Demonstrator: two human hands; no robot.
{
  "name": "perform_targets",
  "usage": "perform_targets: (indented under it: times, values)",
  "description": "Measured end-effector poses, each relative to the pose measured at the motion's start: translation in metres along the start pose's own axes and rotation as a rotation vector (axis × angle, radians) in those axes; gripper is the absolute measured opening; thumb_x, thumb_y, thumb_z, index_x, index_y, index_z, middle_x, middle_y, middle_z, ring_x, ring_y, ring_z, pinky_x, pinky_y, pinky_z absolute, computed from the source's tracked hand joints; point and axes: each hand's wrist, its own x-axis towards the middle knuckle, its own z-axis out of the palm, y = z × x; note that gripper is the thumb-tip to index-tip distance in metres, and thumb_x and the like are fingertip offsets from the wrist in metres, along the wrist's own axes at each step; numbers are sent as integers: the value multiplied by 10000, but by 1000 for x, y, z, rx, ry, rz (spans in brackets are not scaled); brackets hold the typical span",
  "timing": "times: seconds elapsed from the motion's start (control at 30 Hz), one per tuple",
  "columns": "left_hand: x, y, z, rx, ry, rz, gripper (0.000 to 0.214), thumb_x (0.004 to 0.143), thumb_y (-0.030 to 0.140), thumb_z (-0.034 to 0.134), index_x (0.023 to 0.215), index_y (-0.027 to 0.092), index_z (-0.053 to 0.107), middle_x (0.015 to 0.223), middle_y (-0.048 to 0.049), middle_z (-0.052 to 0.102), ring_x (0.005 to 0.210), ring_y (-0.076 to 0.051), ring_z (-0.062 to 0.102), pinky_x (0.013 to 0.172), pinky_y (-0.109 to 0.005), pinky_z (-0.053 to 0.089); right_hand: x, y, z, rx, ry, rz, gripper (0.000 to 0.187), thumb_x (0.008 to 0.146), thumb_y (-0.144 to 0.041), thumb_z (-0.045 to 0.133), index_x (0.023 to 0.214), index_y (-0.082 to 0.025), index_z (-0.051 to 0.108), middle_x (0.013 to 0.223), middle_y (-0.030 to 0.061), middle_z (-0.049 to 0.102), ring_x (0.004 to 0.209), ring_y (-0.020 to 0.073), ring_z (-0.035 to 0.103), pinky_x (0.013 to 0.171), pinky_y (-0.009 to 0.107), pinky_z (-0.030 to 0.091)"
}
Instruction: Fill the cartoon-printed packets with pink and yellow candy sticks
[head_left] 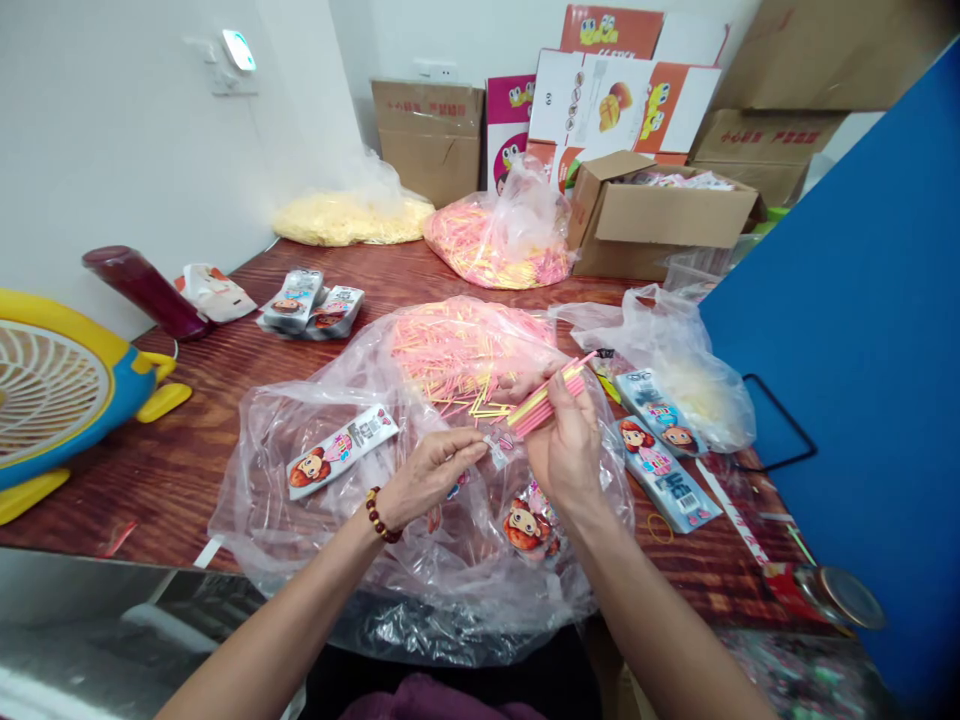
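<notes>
My right hand (566,440) is closed round a bundle of thin pink and yellow sticks (546,402), which points up and to the right. My left hand (431,475), with a beaded bracelet at the wrist, pinches the edge of a small clear printed packet (501,446) just below the bundle's lower end. Both hands are over a large clear plastic bag (300,540) with a heap of loose sticks (465,350) in its far part. A packet with a cartoon girl (527,527) lies beneath my right wrist, and another printed packet (341,452) rests on the bag's left side.
Stacked printed packets (664,465) lie at right, near a jar (840,597) and a blue panel (847,330). More packets (311,303), a dark red bottle (150,290) and a yellow-blue fan (67,390) are left. Behind stand a filled bag (499,240) and an open carton (667,215).
</notes>
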Motion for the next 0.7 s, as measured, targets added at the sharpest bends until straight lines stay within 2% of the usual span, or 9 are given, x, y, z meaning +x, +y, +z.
perform_targets:
  times: [0.27, 0.4, 0.47, 0.57, 0.7]
  values:
    - [1, 0, 4, -47, 58, -29, 306, 939, 306, 475, 673, 163, 529, 628, 35, 441, 597, -97, 381, 599, -224, 350, -6, 9, -4, -28, 70, 24, 202, 922, -347, 538, 795, -209, 614, 716, -1, 680, 765, 163, 680, 817, 340, 542]
    - [3, 0, 5, -77, 76, -41, 283, 932, 323, 507, 729, 154, 609, 651, 18, 529, 606, -100, 443, 611, -226, 384, -12, 11, -9, -124, 59, 38, 183, 920, -324, 548, 830, -209, 659, 800, 14, 713, 845, 174, 683, 886, 356, 519]
    - [7, -2, 6, -89, 98, -45, 261, 926, 323, 525, 772, 148, 642, 693, 1, 580, 640, -107, 482, 627, -229, 396, -15, 13, -12, -184, 27, 39, 169, 919, -316, 558, 889, -212, 687, 899, 27, 728, 925, 185, 677, 938, 368, 496]
    - [11, -6, 7, -126, 143, -44, 210, 904, 318, 569, 838, 146, 668, 751, -12, 625, 699, -116, 522, 666, -236, 414, -17, 15, -16, -236, -93, 87, 161, 911, -314, 575, 944, -222, 702, 1039, 39, 728, 1043, 198, 648, 1006, 377, 453]
    - [11, -14, 8, -231, 154, -70, 198, 866, 331, 624, 857, 141, 681, 807, -19, 648, 710, -111, 531, 682, -243, 434, -14, 10, -23, -262, -244, 233, 138, 876, -322, 631, 953, -226, 693, 1066, 37, 729, 1059, 195, 641, 1016, 372, 449]
